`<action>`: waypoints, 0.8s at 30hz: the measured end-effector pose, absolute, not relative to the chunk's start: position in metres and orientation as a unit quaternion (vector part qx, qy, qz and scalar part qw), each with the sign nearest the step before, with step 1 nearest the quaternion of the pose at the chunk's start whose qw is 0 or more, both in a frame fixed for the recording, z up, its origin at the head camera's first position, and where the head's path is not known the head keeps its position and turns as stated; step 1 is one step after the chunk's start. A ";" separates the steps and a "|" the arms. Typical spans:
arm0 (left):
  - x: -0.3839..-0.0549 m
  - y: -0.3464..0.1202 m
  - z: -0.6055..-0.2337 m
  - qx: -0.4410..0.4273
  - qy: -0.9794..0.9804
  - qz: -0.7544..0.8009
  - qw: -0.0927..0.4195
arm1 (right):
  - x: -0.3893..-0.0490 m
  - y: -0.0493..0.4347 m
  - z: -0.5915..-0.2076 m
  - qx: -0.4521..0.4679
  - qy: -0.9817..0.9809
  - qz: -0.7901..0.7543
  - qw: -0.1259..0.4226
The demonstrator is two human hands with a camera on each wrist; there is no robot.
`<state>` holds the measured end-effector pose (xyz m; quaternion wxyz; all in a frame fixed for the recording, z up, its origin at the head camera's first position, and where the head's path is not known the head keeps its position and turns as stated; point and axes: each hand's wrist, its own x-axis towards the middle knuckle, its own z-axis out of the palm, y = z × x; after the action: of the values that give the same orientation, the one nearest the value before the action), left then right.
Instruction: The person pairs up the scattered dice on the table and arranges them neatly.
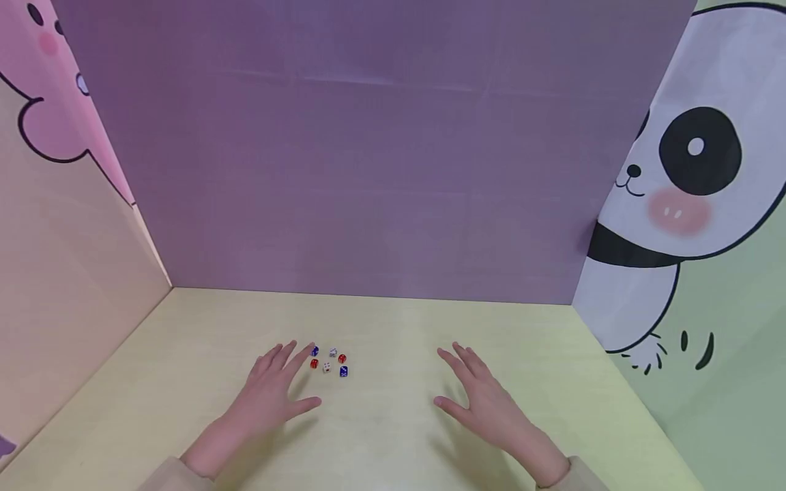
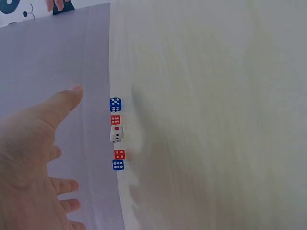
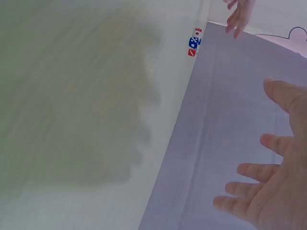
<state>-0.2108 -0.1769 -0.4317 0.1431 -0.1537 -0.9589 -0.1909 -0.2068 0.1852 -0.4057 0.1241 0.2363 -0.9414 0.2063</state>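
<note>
Several small dice lie loosely grouped on the table, left of the middle in the head view: a blue die (image 1: 343,372), a white die (image 1: 327,367), a red die (image 1: 342,358) and others like them. My left hand (image 1: 267,392) hovers just left of the dice, fingers spread and thumb out, holding nothing. Its index fingertip overlaps the far blue die (image 1: 315,351) in the head view. Well to the right of the dice, my right hand (image 1: 485,402) is also held over the table with spread fingers and holds nothing. The left wrist view shows dots on a white die (image 2: 116,134).
The pale wooden table (image 1: 381,443) ends at a purple back panel (image 1: 381,157). A side wall with a pink cartoon figure (image 1: 55,129) stands at the left, and one with a panda picture (image 1: 694,225) at the right. Both hands cast shadows on the table.
</note>
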 end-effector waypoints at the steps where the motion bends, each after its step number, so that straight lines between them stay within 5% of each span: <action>1: -0.215 -0.177 -0.431 -0.159 -0.958 -0.195 0.141 | -0.211 0.181 -0.405 0.240 -0.939 0.220 0.110; 12: -0.266 -0.183 -0.443 -0.151 -0.951 -0.257 0.083 | -0.259 0.148 -0.416 0.302 -0.900 0.314 0.016; 24: -0.288 -0.184 -0.450 -0.125 -0.939 -0.319 0.040 | -0.274 0.137 -0.427 0.322 -0.873 0.361 -0.057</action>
<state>-0.2884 -0.1845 -0.4496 0.0395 -0.1255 -0.9387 -0.3186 -0.2744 0.1371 -0.4272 -0.0574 0.3222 -0.8732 0.3610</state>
